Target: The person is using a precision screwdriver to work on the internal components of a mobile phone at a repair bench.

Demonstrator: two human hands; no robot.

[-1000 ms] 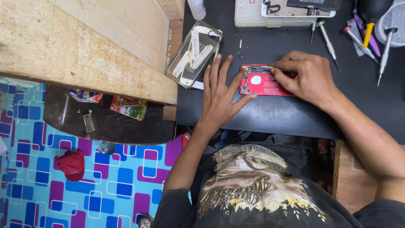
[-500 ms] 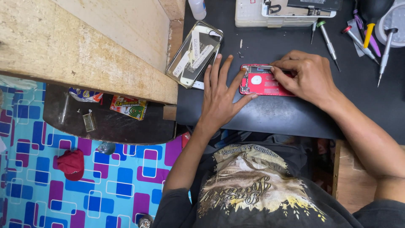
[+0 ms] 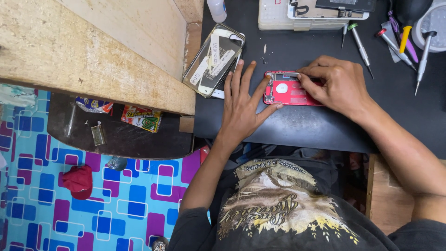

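A red opened phone housing (image 3: 287,91) lies flat on the black work mat (image 3: 302,125). My left hand (image 3: 242,103) rests flat beside it with fingers spread, its index finger and thumb touching the housing's left edge. My right hand (image 3: 335,84) covers the housing's right half, fingertips pressed on its upper edge near a small metal part. Whether those fingers pinch anything is hidden. A second phone in a clear case (image 3: 213,59), with white strips laid on it, lies just left of my left hand.
Screwdrivers (image 3: 360,42) and other small tools (image 3: 405,39) lie at the mat's far right. A pale parts tray (image 3: 297,16) and a white bottle (image 3: 216,8) sit at the back. A wooden bench (image 3: 93,51) borders the left; a low dark shelf (image 3: 121,135) holds small packets.
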